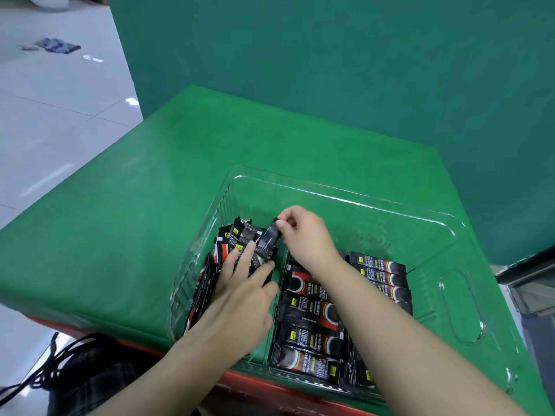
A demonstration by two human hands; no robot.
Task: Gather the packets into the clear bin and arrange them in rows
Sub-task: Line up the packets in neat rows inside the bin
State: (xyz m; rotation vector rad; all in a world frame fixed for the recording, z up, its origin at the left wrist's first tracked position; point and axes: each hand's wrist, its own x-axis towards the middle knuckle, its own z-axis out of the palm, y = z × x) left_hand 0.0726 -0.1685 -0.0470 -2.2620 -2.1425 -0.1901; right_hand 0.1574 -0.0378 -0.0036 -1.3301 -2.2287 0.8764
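Note:
A clear plastic bin (354,202) stands on the green table. Inside it lie several black-and-red coffee packets. A leaning bunch of packets (237,238) fills the bin's left side, and flat rows of packets (312,313) lie in the middle, with more packets (381,271) to the right. My left hand (240,292) presses with straight fingers on the left bunch. My right hand (303,232) pinches the top end of one dark packet (268,238) at the right edge of that bunch. The bin's far half holds nothing.
The green table cover (150,187) spreads to the left of and behind the bin, in front of a green backdrop (330,70). White floor tiles with a crumpled cloth (57,45) lie at far left. Black cables (60,361) hang below the table's near-left edge.

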